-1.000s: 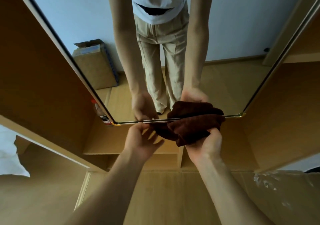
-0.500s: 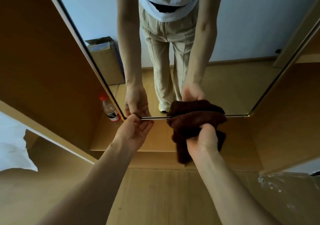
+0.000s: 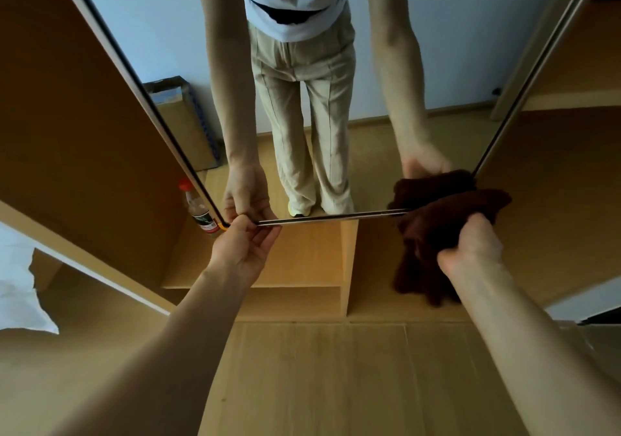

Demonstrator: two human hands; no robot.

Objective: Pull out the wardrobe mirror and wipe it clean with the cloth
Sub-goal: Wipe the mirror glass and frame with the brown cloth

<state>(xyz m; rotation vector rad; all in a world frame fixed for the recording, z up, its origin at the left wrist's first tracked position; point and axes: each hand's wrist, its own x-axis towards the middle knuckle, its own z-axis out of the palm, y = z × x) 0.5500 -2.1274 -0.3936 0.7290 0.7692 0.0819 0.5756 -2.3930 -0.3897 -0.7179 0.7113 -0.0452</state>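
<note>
The right hand (image 3: pixel 472 247), gripping the cloth (image 3: pixel 443 213), has swept along the mirror (image 3: pixel 369 153) bottom edge to its right corner; the left hand (image 3: pixel 242 250) pinches the left corner. Edge pass likely complete.

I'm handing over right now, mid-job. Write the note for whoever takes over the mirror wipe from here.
The mirror is pulled out of the wardrobe and faces the person.
The left hand pinches its bottom edge near the lower left corner.
The right hand grips the dark brown cloth, bunched over the bottom edge at the lower right corner.
Done: mirror out, cloth on the frame.
Left: how much glass is already wiped cannot be told, so go over the upper glass.
</note>
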